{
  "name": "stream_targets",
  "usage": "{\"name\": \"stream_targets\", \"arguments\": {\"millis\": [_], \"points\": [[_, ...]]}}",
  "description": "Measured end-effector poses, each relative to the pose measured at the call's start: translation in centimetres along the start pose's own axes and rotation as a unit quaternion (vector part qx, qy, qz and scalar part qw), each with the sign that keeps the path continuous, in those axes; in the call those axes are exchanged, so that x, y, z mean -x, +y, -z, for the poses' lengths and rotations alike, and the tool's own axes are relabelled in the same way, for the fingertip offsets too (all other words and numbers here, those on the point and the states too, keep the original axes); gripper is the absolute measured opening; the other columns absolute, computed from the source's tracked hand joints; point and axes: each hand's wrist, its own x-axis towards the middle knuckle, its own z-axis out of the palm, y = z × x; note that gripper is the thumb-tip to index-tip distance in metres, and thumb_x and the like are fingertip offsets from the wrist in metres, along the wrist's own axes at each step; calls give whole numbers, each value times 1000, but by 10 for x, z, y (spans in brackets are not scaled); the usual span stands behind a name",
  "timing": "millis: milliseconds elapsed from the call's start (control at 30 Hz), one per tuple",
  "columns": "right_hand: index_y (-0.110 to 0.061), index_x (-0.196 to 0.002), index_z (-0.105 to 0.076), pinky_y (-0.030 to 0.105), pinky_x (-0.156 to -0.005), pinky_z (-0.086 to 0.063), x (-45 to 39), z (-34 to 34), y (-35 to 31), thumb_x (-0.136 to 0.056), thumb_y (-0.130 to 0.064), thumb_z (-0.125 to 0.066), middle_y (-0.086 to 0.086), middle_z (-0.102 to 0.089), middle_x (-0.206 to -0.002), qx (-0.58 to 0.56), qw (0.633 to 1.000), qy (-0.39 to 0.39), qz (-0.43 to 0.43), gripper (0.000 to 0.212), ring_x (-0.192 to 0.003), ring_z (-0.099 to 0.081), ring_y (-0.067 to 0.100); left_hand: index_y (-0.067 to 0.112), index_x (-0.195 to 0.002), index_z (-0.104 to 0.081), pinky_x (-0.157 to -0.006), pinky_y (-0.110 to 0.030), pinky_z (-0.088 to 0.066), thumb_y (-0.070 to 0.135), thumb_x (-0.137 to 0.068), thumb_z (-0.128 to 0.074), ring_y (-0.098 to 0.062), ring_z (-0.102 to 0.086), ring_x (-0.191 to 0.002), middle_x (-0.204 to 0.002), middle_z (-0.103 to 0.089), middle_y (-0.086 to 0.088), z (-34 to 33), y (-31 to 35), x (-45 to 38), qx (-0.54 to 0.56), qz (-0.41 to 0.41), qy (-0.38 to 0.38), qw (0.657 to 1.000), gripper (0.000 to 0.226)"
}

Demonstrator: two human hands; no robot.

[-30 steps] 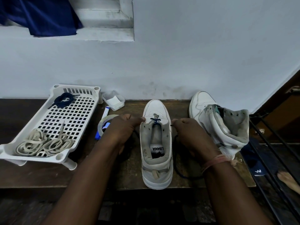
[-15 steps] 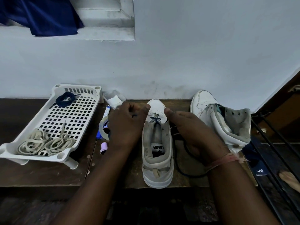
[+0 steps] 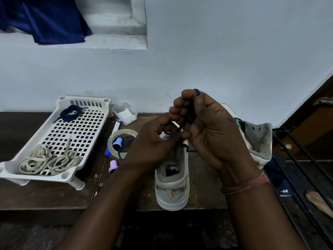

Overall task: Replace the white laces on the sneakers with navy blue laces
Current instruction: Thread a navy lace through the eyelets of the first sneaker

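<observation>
Both hands have been raised from the sneaker's sides since half a second ago; the right hand [image 3: 207, 130] is curled round the navy blue lace [image 3: 196, 91], the left hand [image 3: 153, 141] pinches it lower; the grey-white low leather sneaker [image 3: 172, 181] stands on the dark wooden bench [image 3: 45, 192], lace threaded at its front eyelets.

Head-worn camera looks forward and down, close over a wooden bench [image 3: 45, 195].
</observation>
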Motion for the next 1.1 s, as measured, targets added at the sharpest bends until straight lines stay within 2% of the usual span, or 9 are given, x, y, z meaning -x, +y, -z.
{"name": "stream_targets", "arguments": {"millis": [233, 367, 500, 633, 800, 900, 967, 1033, 1100], "points": [[-8, -104, -63, 29, -63, -41, -5, 21, -1, -107, -18, -41, 0, -59, -77, 69, 989, 119, 46, 24, -61, -49, 15, 15, -98, -75, -75, -24, -50, 20, -101, -63, -10, -65, -81, -89, -75, -6, 31, -11, -3, 51, 67, 34, 996, 13], [-12, -100, -67, 28, -58, -42, -7, 35, 6, -109, -16, -42, -1, -59, -73, 195, 962, 185, 44, 27, -59, -49, 15, 10, -97, -72, -53, -11, -42, 14, -104, -56, 1, -58, -61, -71, -68, 11, 42, -15, -3, 98, 127, 76, 984, 18], [-15, -96, -70, 28, -62, -45, -7, 43, 16, -107, -15, -45, -3, -60, -71, 369, 898, 236, 27, 27, -61, -51, 12, 23, -94, -77, -61, -29, -34, 24, -104, -57, -12, -51, -66, -74, -61, 1, 56, -33, -4, 115, 177, 119, 970, 22], [-17, -92, -72, 28, -73, -43, -7, 50, 26, -102, -19, -49, -11, -62, -75, 524, 813, 253, 22, 25, -73, -56, 9, 20, -105, -76, -63, -29, -37, 12, -106, -51, -7, -54, -69, -84, -68, 6, 62, -42, -4, 129, 220, 137, 957, 26], [-12, -95, -71, 31, -79, -46, -1, 47, 31, -100, -36, -55, 2, -73, -91, 614, 754, 218, -85, 29, -89, -66, 21, 10, -127, -66, -51, -12, -45, -3, -103, -52, -10, -64, -68, -91, -75, -5, 47, -31, -7, 131, 195, 127, 964, 31], [-11, -101, -69, 36, -83, -47, 6, 37, 32, -96, -53, -54, 12, -72, -105, 695, 662, 246, -135, 45, -107, -65, 35, 11, -122, -64, -49, -25, -55, -2, -95, -64, -14, -71, -63, -83, -77, -7, 35, -22, -8, 107, 173, 151, 967, 29], [-10, -103, -64, 42, -87, -48, 10, 25, 32, -94, -57, -54, 16, -69, -108, 747, 599, 265, -113, 49, -107, -62, 39, 8, -106, -69, -72, -45, -63, 3, -90, -73, -26, -76, -77, -85, -79, -9, 30, -23, -9, 79, 156, 155, 972, 17], [-9, -117, -58, 47, -92, -45, 11, 14, 33, -93, -54, -57, 16, -62, -117, 777, 562, 280, -46, 51, -111, -57, 41, 7, -95, -74, -76, -41, -60, 7, -86, -79, -24, -75, -81, -84, -79, -8, 26, -22, -7, 65, 143, 151, 976, 11], [-10, -122, -52, 49, -92, -40, 10, 5, 36, -91, -41, -61, 13, -54, -120, 749, 605, 264, 66, 45, -111, -52, 38, 8, -92, -79, -74, -28, -58, 9, -83, -82, -15, -75, -80, -84, -79, -3, 22, -20, -6, 37, 122, 152, 980, 9]]}}
